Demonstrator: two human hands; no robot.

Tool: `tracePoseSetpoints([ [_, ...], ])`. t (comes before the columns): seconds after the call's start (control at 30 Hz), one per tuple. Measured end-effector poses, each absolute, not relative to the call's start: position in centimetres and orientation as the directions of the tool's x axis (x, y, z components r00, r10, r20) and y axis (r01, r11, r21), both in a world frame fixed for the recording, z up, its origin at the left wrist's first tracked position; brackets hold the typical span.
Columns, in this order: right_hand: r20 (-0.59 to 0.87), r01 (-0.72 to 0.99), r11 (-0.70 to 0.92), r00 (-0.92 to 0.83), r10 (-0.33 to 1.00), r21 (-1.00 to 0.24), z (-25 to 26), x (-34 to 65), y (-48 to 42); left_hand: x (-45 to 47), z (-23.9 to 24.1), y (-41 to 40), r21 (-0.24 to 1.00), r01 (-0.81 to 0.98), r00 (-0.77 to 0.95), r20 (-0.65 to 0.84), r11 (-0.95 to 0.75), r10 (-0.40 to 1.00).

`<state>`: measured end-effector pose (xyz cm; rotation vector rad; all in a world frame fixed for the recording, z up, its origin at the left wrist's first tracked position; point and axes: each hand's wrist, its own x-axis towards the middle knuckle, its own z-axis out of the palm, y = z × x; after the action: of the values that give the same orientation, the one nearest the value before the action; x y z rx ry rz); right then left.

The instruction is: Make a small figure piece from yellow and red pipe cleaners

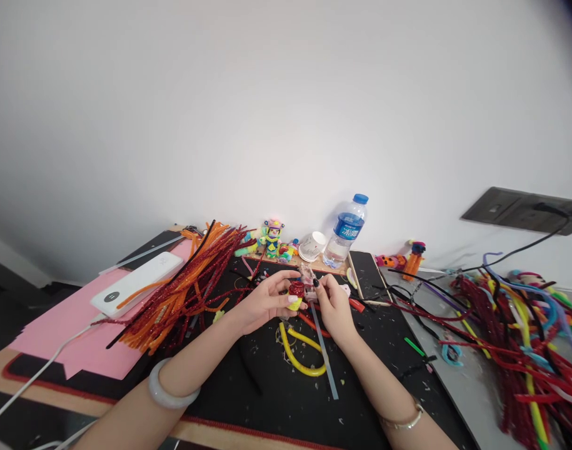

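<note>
My left hand (265,302) pinches a small red glittery craft piece (296,289) with a yellow bit under it, held above the black mat (286,394). My right hand (333,306) is closed on the same piece from the right, fingers round a small clear part (307,277) on top of it. Both hands meet over the middle of the mat. A grey strip (324,353) runs from under my right hand toward me. A bent yellow pipe cleaner (299,362) lies just below the hands. A pale bangle (168,392) sits on my left wrist.
A heap of orange and red pipe cleaners (182,290) lies at left beside a white power bank (135,281) on pink paper (74,331). Behind stand a water bottle (346,231), a white cup (312,245) and a small figure (271,237). More mixed pipe cleaners (520,337) fill the right.
</note>
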<state>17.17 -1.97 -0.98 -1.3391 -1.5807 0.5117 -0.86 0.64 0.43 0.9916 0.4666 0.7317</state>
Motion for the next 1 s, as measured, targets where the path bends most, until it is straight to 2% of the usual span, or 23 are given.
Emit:
tracePoseSetpoints([
  [0.2,0.508,0.666,0.355,0.042,0.86,-0.656,-1.1,16.7,-2.5,-0.4,-0.5,1.2,0.901,-0.335,0.538,-0.057,0.275,0.841],
  [0.43,0.507,0.669,0.36,0.03,0.862,-0.651,-1.1,16.3,-2.9,0.1,-0.8,1.2,0.953,-0.259,0.486,-0.011,0.156,0.874],
  [0.67,0.512,0.626,0.387,0.024,0.858,-0.678,-1.2,16.1,-3.2,0.0,-0.7,1.1,0.966,-0.238,0.49,0.026,0.105,0.871],
  [0.8,0.518,0.638,0.408,-0.017,0.855,-0.653,-0.8,16.8,-2.9,-0.1,-0.4,1.1,0.971,-0.224,0.447,0.032,0.078,0.894],
  [0.93,0.552,0.805,0.312,0.024,0.834,-0.506,-0.6,18.6,-1.8,-0.6,-0.4,1.6,0.96,-0.271,0.339,0.027,0.071,0.94],
  [1.0,0.502,0.892,0.224,0.004,0.865,-0.392,-0.8,19.4,-1.2,-0.9,-0.6,1.9,0.942,-0.329,0.304,0.041,0.064,0.952],
])
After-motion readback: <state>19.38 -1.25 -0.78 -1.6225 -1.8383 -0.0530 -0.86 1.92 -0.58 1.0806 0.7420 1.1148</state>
